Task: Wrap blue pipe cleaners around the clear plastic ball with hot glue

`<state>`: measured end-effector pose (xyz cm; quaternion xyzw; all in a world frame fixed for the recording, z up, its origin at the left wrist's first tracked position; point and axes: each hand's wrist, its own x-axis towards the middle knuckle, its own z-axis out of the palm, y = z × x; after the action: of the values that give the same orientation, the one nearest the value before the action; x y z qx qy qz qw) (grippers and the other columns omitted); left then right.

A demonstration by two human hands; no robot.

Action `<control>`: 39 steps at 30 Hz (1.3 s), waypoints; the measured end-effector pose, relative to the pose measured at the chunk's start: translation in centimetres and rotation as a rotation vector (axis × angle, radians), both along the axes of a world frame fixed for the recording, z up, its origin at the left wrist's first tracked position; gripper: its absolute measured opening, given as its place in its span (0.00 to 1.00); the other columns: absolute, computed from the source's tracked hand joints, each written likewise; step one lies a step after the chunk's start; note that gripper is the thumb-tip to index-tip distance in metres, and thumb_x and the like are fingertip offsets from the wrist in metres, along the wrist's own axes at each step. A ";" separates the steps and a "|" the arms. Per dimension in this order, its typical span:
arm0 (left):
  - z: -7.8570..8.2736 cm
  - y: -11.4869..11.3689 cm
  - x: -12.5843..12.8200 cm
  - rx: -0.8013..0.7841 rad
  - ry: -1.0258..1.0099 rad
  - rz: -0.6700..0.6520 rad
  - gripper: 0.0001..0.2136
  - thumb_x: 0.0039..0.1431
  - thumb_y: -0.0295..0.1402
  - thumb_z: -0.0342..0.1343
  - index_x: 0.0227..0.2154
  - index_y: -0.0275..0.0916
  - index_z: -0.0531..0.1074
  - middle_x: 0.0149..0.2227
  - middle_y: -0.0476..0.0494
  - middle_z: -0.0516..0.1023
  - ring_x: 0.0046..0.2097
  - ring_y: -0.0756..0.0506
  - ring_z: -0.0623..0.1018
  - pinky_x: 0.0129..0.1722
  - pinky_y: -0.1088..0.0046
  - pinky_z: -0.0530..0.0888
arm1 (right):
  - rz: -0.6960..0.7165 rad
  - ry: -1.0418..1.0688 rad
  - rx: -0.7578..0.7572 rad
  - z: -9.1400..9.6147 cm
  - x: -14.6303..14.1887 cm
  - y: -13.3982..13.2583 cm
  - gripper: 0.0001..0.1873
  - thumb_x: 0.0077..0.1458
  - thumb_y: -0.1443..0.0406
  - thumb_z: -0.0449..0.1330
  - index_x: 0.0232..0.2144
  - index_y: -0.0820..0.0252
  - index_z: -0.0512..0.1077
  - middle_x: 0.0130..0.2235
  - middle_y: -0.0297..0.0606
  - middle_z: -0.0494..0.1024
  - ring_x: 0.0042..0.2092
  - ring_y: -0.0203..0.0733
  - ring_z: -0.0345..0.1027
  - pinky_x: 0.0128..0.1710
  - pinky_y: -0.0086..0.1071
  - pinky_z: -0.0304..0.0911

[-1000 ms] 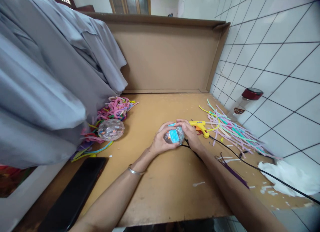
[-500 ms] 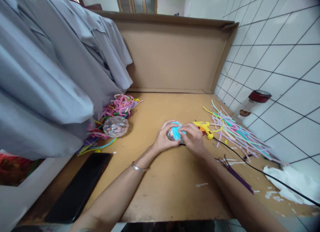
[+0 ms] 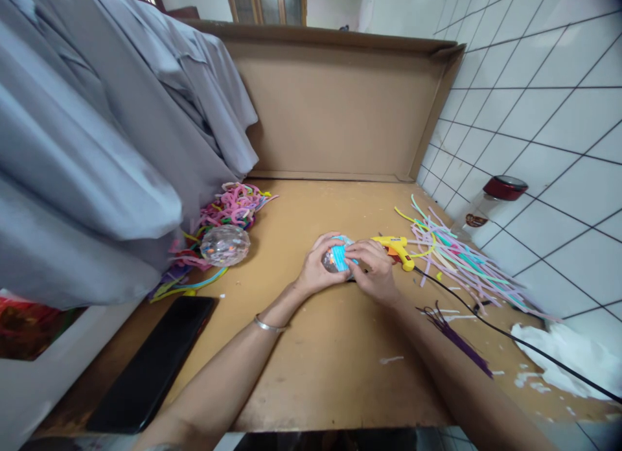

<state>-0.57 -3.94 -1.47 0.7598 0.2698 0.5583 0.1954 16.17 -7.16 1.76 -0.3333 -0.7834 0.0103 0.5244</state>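
My left hand (image 3: 315, 267) is wrapped round a small clear ball (image 3: 331, 261) with bits of orange showing inside. A light-blue label (image 3: 339, 256) with faint print covers part of the ball. My right hand (image 3: 376, 269) is closed, its thumb and fingertips pinched at the label's right side. Those fingers hide part of the label. Just beyond my right hand lies a yellow glue gun (image 3: 399, 249) on the table. A second clear faceted ball (image 3: 225, 245), with coloured bits inside, rests farther left.
Pink and multicoloured fuzzy stems (image 3: 238, 205) are heaped at left beside a grey cloth (image 3: 121, 146). A black phone (image 3: 155, 367) lies near the front. At right are pastel stems (image 3: 461, 256), a purple bundle (image 3: 459, 341), white tissue (image 3: 568, 354), a black cord (image 3: 466, 300) and a red-lidded bottle (image 3: 486, 208).
My right fingers have shifted slightly left over the blue label. The left hand still holds the ball in nearly the same place.
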 end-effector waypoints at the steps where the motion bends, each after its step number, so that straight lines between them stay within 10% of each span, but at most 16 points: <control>1: 0.0 0.0 0.0 0.001 -0.003 -0.002 0.26 0.41 0.30 0.68 0.46 0.39 0.70 0.53 0.34 0.72 0.57 0.37 0.74 0.56 0.52 0.71 | 0.002 -0.009 0.011 0.0 0.0 0.0 0.06 0.57 0.65 0.59 0.34 0.51 0.76 0.37 0.38 0.81 0.40 0.45 0.73 0.43 0.44 0.65; 26: -0.2 0.4 -0.4 -0.027 0.009 -0.057 0.24 0.44 0.34 0.68 0.46 0.39 0.70 0.53 0.34 0.72 0.58 0.37 0.72 0.58 0.52 0.70 | -0.002 -0.030 -0.008 -0.2 -0.1 0.0 0.06 0.57 0.63 0.60 0.37 0.51 0.75 0.39 0.39 0.81 0.43 0.47 0.73 0.45 0.46 0.65; 39: -0.4 1.5 0.6 -0.824 -0.829 -0.422 0.27 0.42 0.46 0.68 0.43 0.40 0.67 0.43 0.45 0.78 0.45 0.44 0.79 0.47 0.67 0.74 | -0.025 0.316 -0.337 -1.0 0.4 0.2 0.25 0.57 0.50 0.58 0.53 0.55 0.68 0.52 0.45 0.72 0.54 0.51 0.66 0.54 0.48 0.63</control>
<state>-0.01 -2.45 -1.91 0.3790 0.2088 0.6061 0.6673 16.62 -6.91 0.77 -0.4200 -0.6747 0.1867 0.5775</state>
